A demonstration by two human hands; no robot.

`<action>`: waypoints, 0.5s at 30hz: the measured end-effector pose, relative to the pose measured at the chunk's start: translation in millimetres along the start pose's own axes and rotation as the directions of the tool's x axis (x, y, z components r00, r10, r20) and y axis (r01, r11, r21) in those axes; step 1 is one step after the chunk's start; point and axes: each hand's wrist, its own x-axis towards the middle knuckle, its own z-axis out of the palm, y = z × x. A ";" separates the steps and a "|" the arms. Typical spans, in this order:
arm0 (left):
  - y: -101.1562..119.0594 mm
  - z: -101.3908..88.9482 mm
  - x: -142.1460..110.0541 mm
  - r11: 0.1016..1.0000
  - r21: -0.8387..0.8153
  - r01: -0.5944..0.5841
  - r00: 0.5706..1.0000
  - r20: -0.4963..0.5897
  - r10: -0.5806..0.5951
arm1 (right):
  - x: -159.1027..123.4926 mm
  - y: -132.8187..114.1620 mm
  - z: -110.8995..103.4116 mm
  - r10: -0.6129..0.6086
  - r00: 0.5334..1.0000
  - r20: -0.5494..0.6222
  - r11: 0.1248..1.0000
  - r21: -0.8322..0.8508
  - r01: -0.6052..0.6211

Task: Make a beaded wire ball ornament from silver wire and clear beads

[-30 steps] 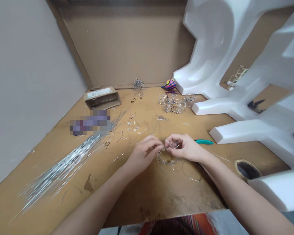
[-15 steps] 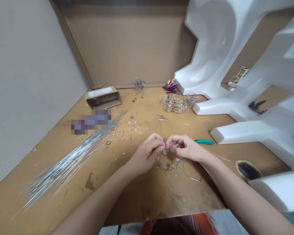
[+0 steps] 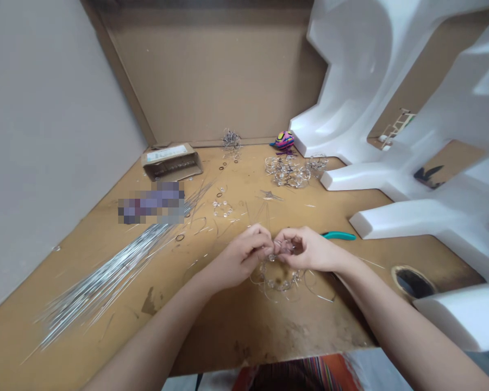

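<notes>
Head view: I read the left hand [image 3: 240, 258] and right hand [image 3: 305, 250] as closed, fingertips pinching the top of the beaded wire ring [image 3: 277, 278] above the near middle of the desk [image 3: 228, 331]. The teal-handled pliers [image 3: 339, 235] lie just beyond the right hand; the bundle of silver wire [image 3: 106, 277] lies well left.

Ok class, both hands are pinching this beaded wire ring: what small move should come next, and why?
Probably the right hand should take the green-handled pliers: they lie just beyond it, and the beaded wire ring, pinched at one spot by it and the left hand, has loose wire ends.
</notes>
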 end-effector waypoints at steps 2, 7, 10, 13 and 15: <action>-0.7 0.2 0.8 0.998 -0.064 0.018 1.000 -0.022 -0.020 | -0.8 -2.8 -2.2 0.014 1.000 0.013 0.999 0.037 -0.015; -3.0 7.6 2.7 0.969 -0.235 0.078 0.986 -0.128 -0.110 | -1.8 -9.0 -8.4 0.061 0.995 0.075 0.984 0.160 -0.073; -2.7 13.4 3.1 0.921 -0.374 0.108 0.973 -0.148 -0.175 | -0.7 -8.0 -9.2 0.060 0.995 0.081 0.972 0.221 -0.077; -0.9 17.4 3.0 0.857 -0.495 0.140 0.952 -0.170 -0.254 | 1.3 -4.5 -8.1 0.047 0.996 0.077 0.960 0.271 -0.067; 0.3 18.9 3.0 0.808 -0.568 0.156 0.931 -0.189 -0.312 | 2.6 -2.3 -6.8 0.040 0.997 0.063 0.956 0.288 -0.056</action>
